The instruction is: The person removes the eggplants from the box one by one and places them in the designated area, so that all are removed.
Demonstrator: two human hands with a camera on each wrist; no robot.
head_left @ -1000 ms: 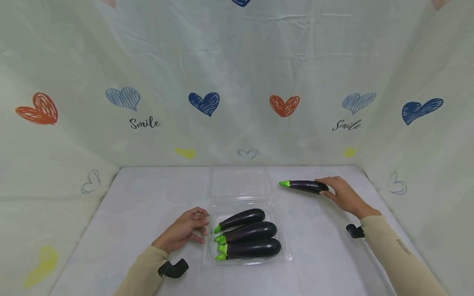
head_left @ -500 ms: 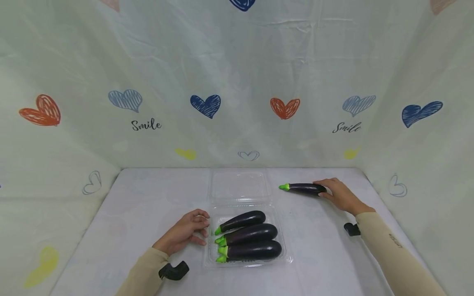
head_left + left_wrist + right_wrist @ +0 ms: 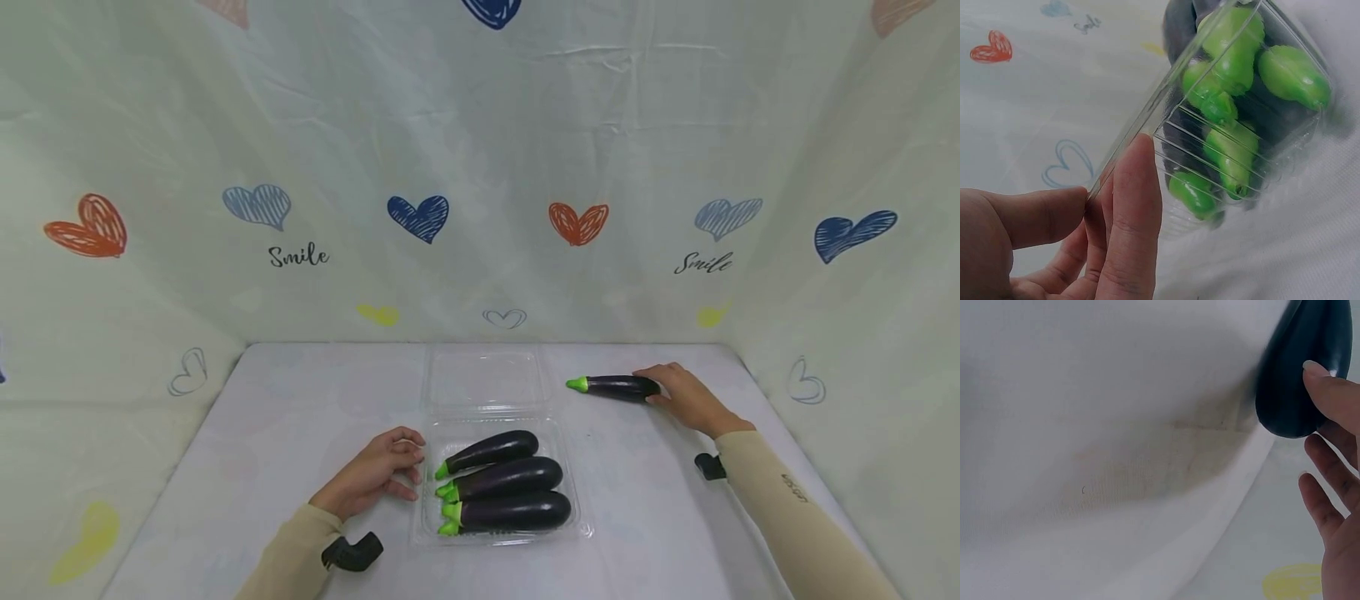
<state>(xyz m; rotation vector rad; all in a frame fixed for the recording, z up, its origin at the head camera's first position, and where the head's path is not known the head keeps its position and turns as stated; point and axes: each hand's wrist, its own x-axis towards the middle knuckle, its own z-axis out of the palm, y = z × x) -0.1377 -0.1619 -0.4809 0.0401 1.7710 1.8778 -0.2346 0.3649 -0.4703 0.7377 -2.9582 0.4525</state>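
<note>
A clear plastic clamshell box [image 3: 564, 437] stands on the table with its lid laid back flat behind it. Inside lie several dark eggplants [image 3: 513, 511], their green stems [image 3: 1229, 50] toward the left side. My left hand [image 3: 378, 471] is at that side; in the left wrist view its thumb and fingers pinch the box's rim [image 3: 1141, 122]. At the back right, my right hand [image 3: 690, 400] grips another eggplant [image 3: 618, 387] by its thick end, stem pointing left. In the right wrist view the thumb presses on this eggplant [image 3: 1288, 394], other fingers behind it.
The open lid [image 3: 483, 375] reaches nearly to the table's back edge. A white cloth [image 3: 300, 417] covers the table. Behind and at both sides hangs a pale curtain [image 3: 495, 125] printed with hearts. Each wrist wears a black mount [image 3: 352, 552].
My right hand has shifted slightly left, and the eggplant it grips lies more level. My left hand stays at the box. The head view has tilted up a little.
</note>
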